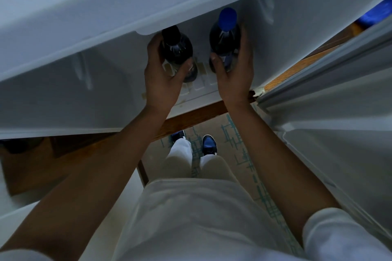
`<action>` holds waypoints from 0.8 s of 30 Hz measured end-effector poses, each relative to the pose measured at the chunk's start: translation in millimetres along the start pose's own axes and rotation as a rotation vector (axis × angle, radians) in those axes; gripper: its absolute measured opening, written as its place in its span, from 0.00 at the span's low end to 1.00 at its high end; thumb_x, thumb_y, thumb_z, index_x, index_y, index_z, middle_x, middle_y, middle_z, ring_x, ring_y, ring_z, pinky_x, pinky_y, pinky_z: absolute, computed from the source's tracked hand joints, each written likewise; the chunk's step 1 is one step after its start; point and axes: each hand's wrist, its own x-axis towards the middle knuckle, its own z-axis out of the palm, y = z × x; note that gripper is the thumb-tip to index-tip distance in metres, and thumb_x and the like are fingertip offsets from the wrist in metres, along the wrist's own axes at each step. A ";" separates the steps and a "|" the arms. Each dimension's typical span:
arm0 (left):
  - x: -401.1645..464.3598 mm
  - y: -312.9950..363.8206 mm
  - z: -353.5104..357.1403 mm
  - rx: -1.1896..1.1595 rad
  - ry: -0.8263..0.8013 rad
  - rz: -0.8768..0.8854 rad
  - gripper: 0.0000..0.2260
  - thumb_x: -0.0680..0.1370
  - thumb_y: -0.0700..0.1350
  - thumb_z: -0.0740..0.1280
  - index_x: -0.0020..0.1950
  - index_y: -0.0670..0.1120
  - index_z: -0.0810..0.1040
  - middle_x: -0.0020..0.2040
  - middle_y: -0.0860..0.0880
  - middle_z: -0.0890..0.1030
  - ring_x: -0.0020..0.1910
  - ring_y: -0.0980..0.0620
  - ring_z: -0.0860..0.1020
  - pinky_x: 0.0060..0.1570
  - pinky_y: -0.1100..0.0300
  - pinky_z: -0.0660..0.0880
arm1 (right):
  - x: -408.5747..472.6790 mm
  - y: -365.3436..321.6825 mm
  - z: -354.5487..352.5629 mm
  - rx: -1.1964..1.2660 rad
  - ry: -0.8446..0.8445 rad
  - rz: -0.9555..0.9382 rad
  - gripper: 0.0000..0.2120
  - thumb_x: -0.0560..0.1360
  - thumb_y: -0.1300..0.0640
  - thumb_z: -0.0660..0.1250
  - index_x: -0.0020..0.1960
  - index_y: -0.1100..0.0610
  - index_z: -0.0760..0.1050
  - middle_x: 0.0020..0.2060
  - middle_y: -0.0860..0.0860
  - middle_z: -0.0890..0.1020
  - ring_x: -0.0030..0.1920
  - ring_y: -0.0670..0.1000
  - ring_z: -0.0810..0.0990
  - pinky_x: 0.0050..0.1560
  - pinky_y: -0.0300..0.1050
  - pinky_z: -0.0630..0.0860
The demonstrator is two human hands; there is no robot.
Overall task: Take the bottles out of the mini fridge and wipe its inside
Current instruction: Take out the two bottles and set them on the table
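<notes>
Two dark bottles stand inside the white mini fridge (110, 82). The black-capped bottle (177, 47) is on the left, and my left hand (163, 78) is wrapped around its lower body. On the right stands the blue-capped bottle (226, 34), with my right hand (234, 74) closed around its side. Both bottles are upright on the fridge floor (203, 85), which shows brownish stains between them. The top wall of the fridge hides part of the black cap.
The open fridge door (331, 82) hangs at the right, its gasket close to my right forearm. A wooden cabinet edge (197, 114) runs under the fridge. Below lie patterned carpet (239, 144) and my shoes (209, 144). A blue object (379, 12) shows at the upper right.
</notes>
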 end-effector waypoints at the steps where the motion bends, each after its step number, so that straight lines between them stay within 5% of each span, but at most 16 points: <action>1: -1.4 1.2 -0.1 -0.013 -0.002 -0.017 0.34 0.76 0.44 0.76 0.77 0.38 0.63 0.71 0.43 0.75 0.70 0.50 0.76 0.71 0.52 0.75 | -1.1 0.2 -0.6 -0.002 0.000 -0.002 0.35 0.77 0.56 0.75 0.78 0.64 0.63 0.71 0.59 0.75 0.69 0.45 0.71 0.67 0.29 0.68; 11: -9.9 12.1 -6.5 -0.141 0.034 -0.143 0.32 0.74 0.39 0.77 0.73 0.44 0.66 0.68 0.45 0.75 0.66 0.51 0.78 0.66 0.55 0.78 | -20.4 -5.9 -17.8 0.092 -0.085 0.056 0.35 0.78 0.60 0.72 0.78 0.68 0.60 0.73 0.61 0.71 0.73 0.48 0.69 0.71 0.32 0.65; 17: -48.1 19.6 -17.7 -0.218 0.103 -0.252 0.32 0.73 0.39 0.78 0.73 0.42 0.68 0.68 0.40 0.78 0.67 0.47 0.79 0.68 0.49 0.77 | -40.3 -18.0 -44.2 0.067 -0.147 0.092 0.36 0.76 0.58 0.74 0.78 0.65 0.61 0.72 0.59 0.72 0.72 0.55 0.74 0.69 0.59 0.75; 21: -78.6 23.7 -28.1 -0.216 0.076 -0.263 0.30 0.74 0.43 0.78 0.72 0.51 0.67 0.68 0.41 0.78 0.67 0.48 0.79 0.67 0.44 0.77 | -52.3 -29.8 -62.6 0.042 -0.226 0.060 0.37 0.76 0.57 0.75 0.78 0.63 0.62 0.73 0.56 0.73 0.72 0.54 0.75 0.67 0.59 0.76; 24: -104.4 23.0 -38.5 -0.253 0.056 -0.269 0.30 0.76 0.41 0.76 0.75 0.47 0.65 0.70 0.43 0.76 0.68 0.50 0.78 0.67 0.51 0.78 | -60.3 -38.4 -71.9 0.042 -0.297 0.016 0.36 0.76 0.58 0.75 0.78 0.64 0.62 0.72 0.54 0.74 0.73 0.53 0.74 0.71 0.59 0.73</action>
